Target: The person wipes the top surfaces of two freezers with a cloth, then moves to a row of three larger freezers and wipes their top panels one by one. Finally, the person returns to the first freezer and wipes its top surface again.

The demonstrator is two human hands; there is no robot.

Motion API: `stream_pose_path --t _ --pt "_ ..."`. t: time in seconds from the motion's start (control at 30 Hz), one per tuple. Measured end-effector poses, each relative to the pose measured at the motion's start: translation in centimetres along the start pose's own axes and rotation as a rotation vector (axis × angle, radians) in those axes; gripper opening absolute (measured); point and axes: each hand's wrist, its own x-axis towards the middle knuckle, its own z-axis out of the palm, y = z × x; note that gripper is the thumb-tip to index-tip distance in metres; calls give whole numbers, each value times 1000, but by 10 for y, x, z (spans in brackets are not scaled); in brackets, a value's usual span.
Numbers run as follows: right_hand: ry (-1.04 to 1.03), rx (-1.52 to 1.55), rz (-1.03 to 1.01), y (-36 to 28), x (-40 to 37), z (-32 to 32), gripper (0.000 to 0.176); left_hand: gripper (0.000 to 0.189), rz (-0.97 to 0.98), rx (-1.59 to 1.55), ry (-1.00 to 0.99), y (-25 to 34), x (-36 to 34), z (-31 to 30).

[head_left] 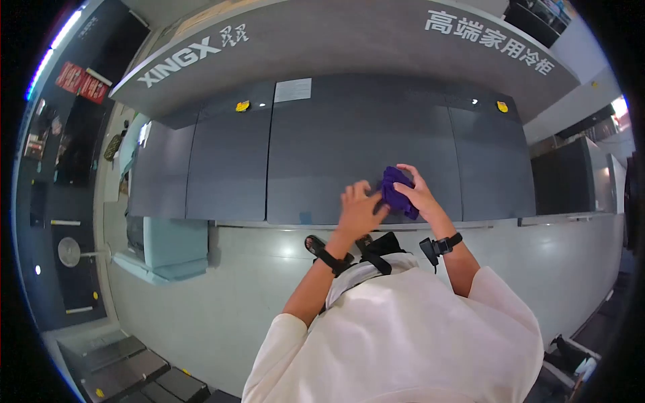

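Observation:
A folded purple cloth (396,191) is held in my right hand (420,193), its thumb pressed over the near side and the fingers behind. My left hand (359,209) is just left of the cloth with its fingers spread, fingertips close to the cloth's edge. Both hands are over the front part of a dark grey freezer top (336,148). A small blue patch (306,217) shows at the front edge of that top, left of my left hand.
Yellow tags (242,106) and a white paper sheet (293,90) lie along the back of the top. Behind rises a grey panel (336,40) with white lettering. A pale blue cabinet (176,243) stands at the left, on the light tiled floor (269,295). A fan (69,252) shows farther left.

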Motion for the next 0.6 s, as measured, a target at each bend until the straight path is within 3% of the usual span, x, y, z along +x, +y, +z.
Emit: stream_pose_path --t 0.07,0.1,0.13,0.27,0.33,0.47,0.6 --pt "97 -383 -191 6 8 -11 52 42 -131 53 310 -30 12 -19" --pt "142 -433 -190 2 8 -15 50 46 -214 67 472 -65 13 -17" --pt "188 -483 -185 -4 7 -17 48 44 -381 129 514 -89 15 -27" --pt "376 -619 -178 -28 10 -5 42 42 -517 243 509 -178 12 -49" --pt "360 -878 -251 -42 21 11 40 44 -516 281 502 -203 21 -45" --pt "190 -1451 -394 -60 58 50 39 49 -440 362 439 -226 23 -32" --pt "40 -1711 -490 -83 103 95 38 51 -453 311 425 -216 22 -37"
